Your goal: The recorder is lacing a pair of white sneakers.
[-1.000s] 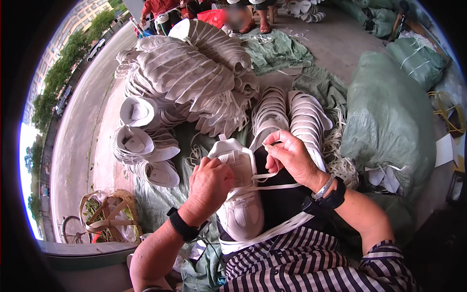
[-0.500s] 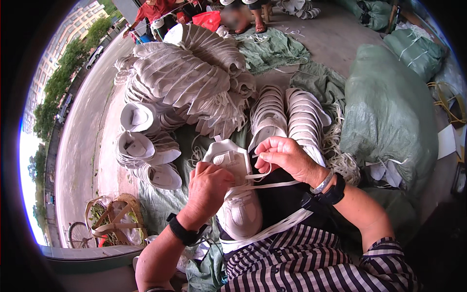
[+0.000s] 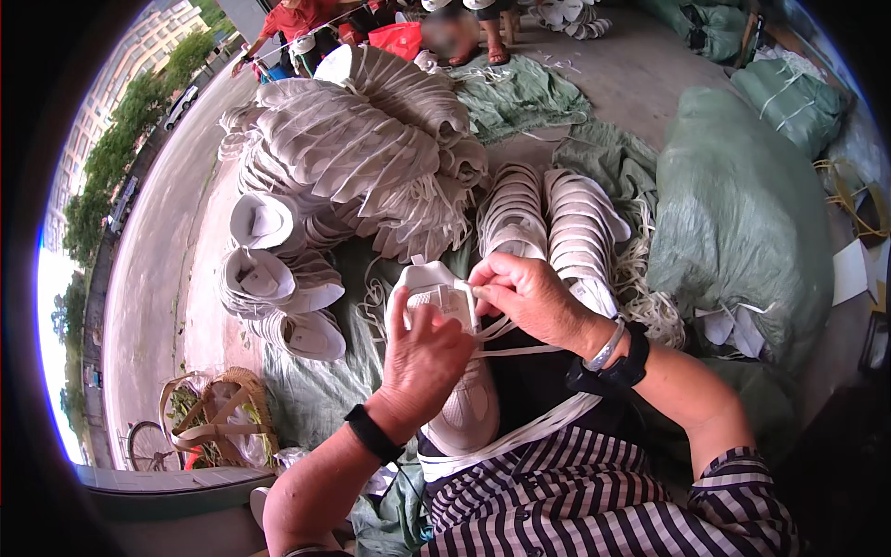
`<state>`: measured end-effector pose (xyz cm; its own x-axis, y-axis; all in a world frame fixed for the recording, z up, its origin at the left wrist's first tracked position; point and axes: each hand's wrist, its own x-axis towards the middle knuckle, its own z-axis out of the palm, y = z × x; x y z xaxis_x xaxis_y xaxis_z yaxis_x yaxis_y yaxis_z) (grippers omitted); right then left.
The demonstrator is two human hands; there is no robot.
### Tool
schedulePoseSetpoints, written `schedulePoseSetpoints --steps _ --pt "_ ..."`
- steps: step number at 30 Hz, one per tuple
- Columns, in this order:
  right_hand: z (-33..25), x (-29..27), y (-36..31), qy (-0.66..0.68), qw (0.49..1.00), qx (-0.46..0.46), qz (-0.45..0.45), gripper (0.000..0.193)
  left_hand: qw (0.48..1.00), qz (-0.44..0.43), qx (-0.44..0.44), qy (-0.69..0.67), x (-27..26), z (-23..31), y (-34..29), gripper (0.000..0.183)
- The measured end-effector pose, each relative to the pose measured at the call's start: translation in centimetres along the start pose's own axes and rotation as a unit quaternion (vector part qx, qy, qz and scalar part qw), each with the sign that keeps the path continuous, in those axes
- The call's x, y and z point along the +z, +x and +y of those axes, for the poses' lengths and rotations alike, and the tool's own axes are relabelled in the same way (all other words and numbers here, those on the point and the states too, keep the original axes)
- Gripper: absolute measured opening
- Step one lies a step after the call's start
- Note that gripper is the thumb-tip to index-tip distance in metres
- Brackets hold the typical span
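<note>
A white shoe upper (image 3: 461, 415) lies over my lap, its toe towards me and its heel opening away. My left hand (image 3: 422, 360) is curled over its lacing area, index finger raised along the opening; the palm hides part of the tongue. At the right edge of the opening, my right hand (image 3: 531, 299) pinches a white shoelace, its tip hidden by the fingers. The shoelace (image 3: 520, 352) runs out rightward from the upper, below my right hand. More white laces (image 3: 548, 429) lie in a bunch across my lap.
Nested stacks of white uppers (image 3: 343, 139) rise ahead, with more stacks (image 3: 580, 223) behind my right hand. A large green sack (image 3: 742, 223) stands right, beside a tangle of laces (image 3: 654, 320). A woven basket (image 3: 237, 413) sits left. People (image 3: 302, 28) are at the far side.
My right hand has moved left and slightly down, to the upper's edge. My left hand has shifted right, and its index finger is now raised. The lace loop between them is drawn lower.
</note>
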<state>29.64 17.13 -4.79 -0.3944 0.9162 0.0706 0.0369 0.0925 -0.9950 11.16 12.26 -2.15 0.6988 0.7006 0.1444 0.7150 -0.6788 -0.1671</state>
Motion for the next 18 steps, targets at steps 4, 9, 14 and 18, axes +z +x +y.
schedulePoseSetpoints --steps 4,9,14,18 --pt "-0.8 0.6 0.6 -0.090 0.993 0.051 -0.049 0.009 0.998 -0.046 -0.029 0.019 0.5 0.3 0.7 0.010" --pt "-0.3 0.7 1.2 -0.256 0.962 -0.047 -0.085 0.009 0.935 0.090 0.028 -0.343 -0.1 1.5 -0.4 0.016" --pt "0.5 1.1 1.0 -0.264 0.954 -0.114 -0.079 0.009 0.928 0.026 0.100 -0.357 -1.6 4.0 -1.5 0.023" --pt "-0.2 1.1 0.3 -0.386 0.911 -0.107 -0.104 0.007 0.964 0.119 -0.088 -0.223 -1.6 -0.5 -0.6 0.021"
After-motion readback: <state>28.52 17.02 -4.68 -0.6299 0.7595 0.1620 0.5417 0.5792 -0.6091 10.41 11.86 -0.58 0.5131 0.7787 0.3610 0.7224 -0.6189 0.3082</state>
